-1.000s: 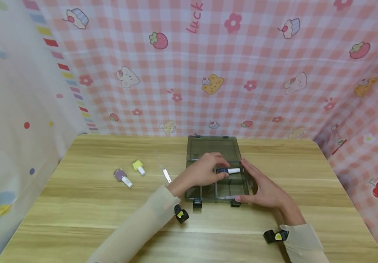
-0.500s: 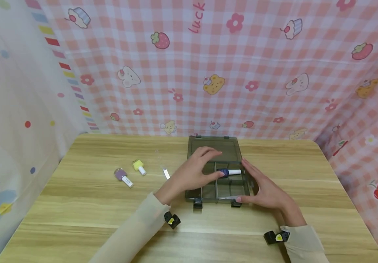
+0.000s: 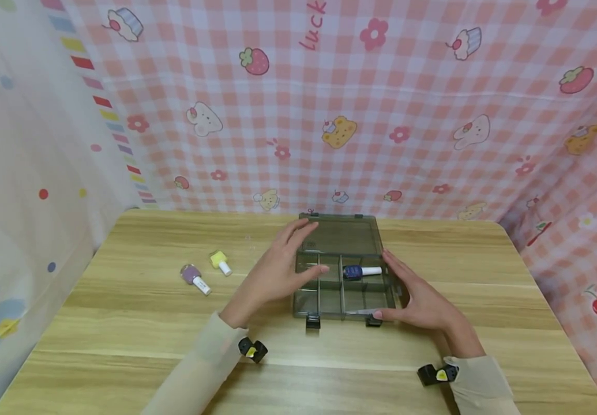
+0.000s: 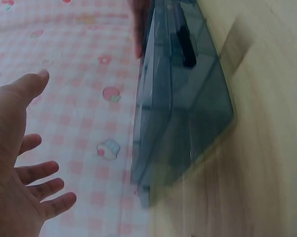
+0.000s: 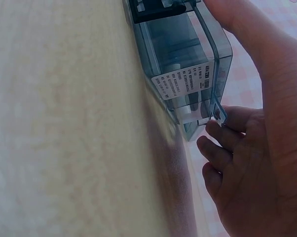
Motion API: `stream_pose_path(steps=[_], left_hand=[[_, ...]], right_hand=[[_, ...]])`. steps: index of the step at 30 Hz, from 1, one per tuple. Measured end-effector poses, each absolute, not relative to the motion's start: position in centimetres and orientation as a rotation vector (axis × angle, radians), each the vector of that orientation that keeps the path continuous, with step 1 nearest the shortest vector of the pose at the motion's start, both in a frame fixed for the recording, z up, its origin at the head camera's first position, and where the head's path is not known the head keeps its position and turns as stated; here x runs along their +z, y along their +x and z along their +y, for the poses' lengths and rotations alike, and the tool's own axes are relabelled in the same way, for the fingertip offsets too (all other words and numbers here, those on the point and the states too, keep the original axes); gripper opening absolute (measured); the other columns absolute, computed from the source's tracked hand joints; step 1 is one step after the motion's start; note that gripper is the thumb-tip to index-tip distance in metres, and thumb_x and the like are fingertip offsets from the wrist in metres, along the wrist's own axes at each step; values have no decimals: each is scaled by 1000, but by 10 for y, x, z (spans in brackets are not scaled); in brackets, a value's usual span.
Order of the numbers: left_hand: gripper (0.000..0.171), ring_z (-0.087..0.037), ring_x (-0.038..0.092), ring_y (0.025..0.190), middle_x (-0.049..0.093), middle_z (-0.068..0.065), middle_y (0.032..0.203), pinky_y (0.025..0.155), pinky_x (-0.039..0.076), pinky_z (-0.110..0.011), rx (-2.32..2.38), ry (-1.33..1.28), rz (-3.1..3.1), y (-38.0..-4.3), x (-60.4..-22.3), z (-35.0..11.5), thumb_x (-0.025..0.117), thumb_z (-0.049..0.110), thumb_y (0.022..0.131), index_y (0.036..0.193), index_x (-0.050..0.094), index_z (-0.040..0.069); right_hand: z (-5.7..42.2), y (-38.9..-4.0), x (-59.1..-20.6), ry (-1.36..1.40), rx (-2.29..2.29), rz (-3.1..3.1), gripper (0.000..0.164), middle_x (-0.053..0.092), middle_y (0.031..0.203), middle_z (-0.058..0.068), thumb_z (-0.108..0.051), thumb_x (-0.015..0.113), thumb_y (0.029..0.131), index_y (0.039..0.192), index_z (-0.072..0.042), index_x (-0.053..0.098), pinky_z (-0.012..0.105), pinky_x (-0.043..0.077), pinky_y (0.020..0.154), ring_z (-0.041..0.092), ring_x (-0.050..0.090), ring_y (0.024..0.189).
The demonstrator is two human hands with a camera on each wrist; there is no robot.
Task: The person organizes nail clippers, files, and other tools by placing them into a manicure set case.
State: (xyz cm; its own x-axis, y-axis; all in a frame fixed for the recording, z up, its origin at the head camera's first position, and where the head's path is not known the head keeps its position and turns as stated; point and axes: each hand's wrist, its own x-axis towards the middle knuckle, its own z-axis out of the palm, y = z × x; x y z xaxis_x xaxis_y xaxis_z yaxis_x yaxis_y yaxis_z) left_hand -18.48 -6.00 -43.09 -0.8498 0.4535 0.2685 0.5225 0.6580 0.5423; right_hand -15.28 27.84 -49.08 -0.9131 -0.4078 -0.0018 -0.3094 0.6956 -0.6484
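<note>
A translucent grey compartment box (image 3: 331, 300) lies with its lid (image 3: 342, 235) folded back. In its back right compartment rests a dark blue nail polish bottle (image 3: 352, 272) with a white cap, pointing right. My left hand (image 3: 272, 270) hovers over the box's left side, fingers spread and holding nothing; the left wrist view shows the palm (image 4: 13, 197) apart from the box. My right hand (image 3: 425, 300) holds the box's right end, thumb at the front latch and fingers at the back corner. In the right wrist view a printed label (image 5: 184, 80) shows on the box wall.
Left of the box, a purple nail polish bottle (image 3: 190, 274) and a yellow one (image 3: 218, 259) lie on the wooden table (image 3: 137, 346). Two black latches hang from the box's front edge, one of them the left latch (image 3: 312, 321). A checked cloth (image 3: 277, 104) hangs behind the table.
My left hand has let go of the dark blue nail polish bottle, leaving it in the compartment, and moved left. It now covers the nail clipper seen earlier. My right hand has stayed put.
</note>
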Motion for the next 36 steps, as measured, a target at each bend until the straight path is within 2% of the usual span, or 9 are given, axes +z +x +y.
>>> stream_pose_path(steps=[9,17,24,28,36], left_hand=[[91,-31,29,154,20,1,170,113,40,-64,-997,-660,-2762,-188,-433,-90,63,70,90,163,20,38],[94,-32,28,154,20,0,170,114,39,-65,-1001,-580,-2752,-188,-435,-116,65,70,89,163,18,38],[95,-31,27,154,24,-5,168,117,37,-63,-967,-567,-2743,-189,-439,-139,70,64,89,163,25,27],[95,-33,28,152,28,-9,166,118,35,-63,-952,-571,-2730,-189,-445,-154,76,55,88,162,28,20],[94,-36,30,150,32,-12,163,117,35,-64,-883,-555,-2766,-188,-455,-187,77,52,88,161,29,18]], right_hand=[[279,-153,-491,-600,-1032,2751,125,8,174,4,-59,87,74,166,-23,10,70,25,118,43,17,157],[281,-153,-492,-606,-1028,2758,125,9,174,4,-58,87,74,166,-23,10,70,25,119,42,17,157],[281,-153,-492,-602,-1031,2756,125,8,174,4,-58,87,74,166,-23,10,70,25,118,42,17,157],[281,-153,-492,-595,-1031,2749,125,8,174,5,-58,87,75,166,-24,10,71,25,118,43,16,157],[280,-153,-492,-600,-1044,2739,125,8,174,6,-58,87,74,166,-24,9,70,24,119,42,15,158]])
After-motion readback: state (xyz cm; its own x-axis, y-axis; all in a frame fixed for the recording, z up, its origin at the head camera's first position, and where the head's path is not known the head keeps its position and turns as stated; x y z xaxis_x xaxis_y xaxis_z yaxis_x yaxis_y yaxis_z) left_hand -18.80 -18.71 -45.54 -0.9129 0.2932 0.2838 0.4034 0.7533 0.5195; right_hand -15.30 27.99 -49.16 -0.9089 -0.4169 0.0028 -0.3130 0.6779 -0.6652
